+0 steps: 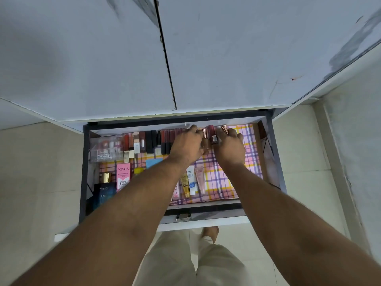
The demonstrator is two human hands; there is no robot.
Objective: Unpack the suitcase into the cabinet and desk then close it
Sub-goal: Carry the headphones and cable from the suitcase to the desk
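Both hands (188,142) (229,144) touch lipstick tubes (213,135) in the open drawer (82,172).

Tubes (193,180) in drawer (82,162), before lipsticks (165,141)

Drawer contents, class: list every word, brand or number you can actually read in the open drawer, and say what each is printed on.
"POND'S" and "BB": on the pink carton.
"BELLA VITA" and "SKAI": on the dark blue box, partly blurred.
Print on the clear plastic case: too small to read.
Labels on the three tubes: too blurred to read.
Barcode label on the dark red bottle between the hands: unreadable.
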